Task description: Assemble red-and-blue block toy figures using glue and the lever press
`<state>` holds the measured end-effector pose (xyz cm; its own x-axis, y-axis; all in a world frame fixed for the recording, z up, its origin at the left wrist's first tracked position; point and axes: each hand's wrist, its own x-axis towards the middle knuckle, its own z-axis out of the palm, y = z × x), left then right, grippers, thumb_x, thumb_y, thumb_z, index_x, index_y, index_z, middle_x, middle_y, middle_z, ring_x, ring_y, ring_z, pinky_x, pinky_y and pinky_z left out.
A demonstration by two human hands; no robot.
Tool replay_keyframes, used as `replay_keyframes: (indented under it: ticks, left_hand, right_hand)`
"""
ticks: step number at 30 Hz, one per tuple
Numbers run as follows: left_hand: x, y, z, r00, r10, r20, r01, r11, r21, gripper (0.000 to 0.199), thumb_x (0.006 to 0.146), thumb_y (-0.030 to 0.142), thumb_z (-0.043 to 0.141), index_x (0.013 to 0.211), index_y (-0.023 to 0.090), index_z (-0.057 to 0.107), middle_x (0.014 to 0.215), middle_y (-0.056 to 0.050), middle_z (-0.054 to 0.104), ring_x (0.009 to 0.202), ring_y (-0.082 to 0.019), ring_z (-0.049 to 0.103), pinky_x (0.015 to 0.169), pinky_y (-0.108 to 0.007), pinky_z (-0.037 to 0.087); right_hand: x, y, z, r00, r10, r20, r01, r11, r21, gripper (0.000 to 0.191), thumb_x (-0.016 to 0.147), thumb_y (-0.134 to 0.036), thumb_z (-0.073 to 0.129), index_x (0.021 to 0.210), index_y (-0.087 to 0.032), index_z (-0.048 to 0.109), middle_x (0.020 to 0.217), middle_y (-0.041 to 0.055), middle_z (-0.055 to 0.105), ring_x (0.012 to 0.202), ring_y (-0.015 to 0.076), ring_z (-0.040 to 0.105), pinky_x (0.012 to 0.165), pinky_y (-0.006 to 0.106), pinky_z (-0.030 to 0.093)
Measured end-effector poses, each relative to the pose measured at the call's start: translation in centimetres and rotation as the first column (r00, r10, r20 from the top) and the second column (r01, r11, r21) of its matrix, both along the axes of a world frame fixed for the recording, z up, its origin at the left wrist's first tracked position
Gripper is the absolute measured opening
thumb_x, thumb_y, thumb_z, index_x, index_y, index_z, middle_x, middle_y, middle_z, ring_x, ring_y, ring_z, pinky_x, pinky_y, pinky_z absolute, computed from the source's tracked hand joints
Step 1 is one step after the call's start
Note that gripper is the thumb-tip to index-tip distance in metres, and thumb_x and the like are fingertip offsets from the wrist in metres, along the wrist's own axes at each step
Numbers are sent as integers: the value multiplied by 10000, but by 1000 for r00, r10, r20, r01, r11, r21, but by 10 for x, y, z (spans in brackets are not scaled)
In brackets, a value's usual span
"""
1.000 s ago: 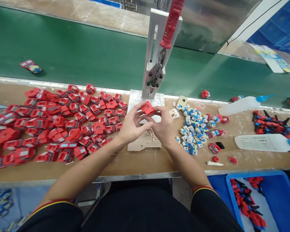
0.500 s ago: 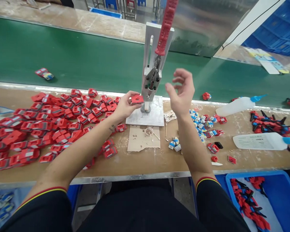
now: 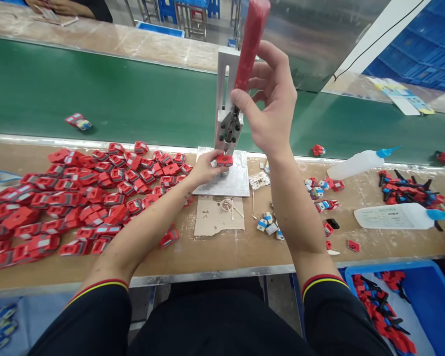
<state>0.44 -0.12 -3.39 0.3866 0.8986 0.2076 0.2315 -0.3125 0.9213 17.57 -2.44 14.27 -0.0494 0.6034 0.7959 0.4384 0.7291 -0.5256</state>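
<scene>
loose red parts (image 3: 92, 195) lie left of the left hand (image 3: 203, 171), whose fingers pinch one red piece (image 3: 224, 160) beneath the press (image 3: 221, 117); right hand (image 3: 274, 113) half-curls round the raised, unlowered handle (image 3: 249, 44), grip unclear.

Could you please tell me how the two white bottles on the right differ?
The far bottle lies slanted, while the near bottle lies nearly straight across. The near bottle shows greenish writing; the far bottle shows none. Both are whitish and blue-tipped, lying on their sides and pointing right.
</scene>
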Motion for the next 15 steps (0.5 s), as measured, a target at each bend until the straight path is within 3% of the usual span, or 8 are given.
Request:
replay_keyframes:
  ticks: [4,9,15]
  left_hand:
    - [-1,-3,0,999,-40,1,40,999,25,451,790,236,850,1214,174,709,1196,-98,811,1117,-260,770,1126,-493,604]
    - [-6,-8,5,997,-83,-5,83,994,70,403,818,275,852,1178,171,702,1146,-88,815,1050,-248,778,1029,-420,648]
    - [-9,-7,7,995,-97,-37,100,989,107,326,817,257,841,1113,196,719,1134,-80,816,1088,-266,771,1055,-426,627]
  right_hand:
    - [4,-22,-14,991,-41,128,37,999,33,526,1005,-551,666,1470,-357,513,1147,4,726,1136,237,775,897,398,652]
    - [9,-48,-29,956,-110,273,96,993,66,462,1000,-477,668,1437,-365,569,1185,59,737,1134,268,722,962,489,657]
    - [6,-61,-28,950,-136,280,150,988,-31,381,993,-409,679,1369,-378,626,1164,42,722,1205,292,691,1060,538,629]
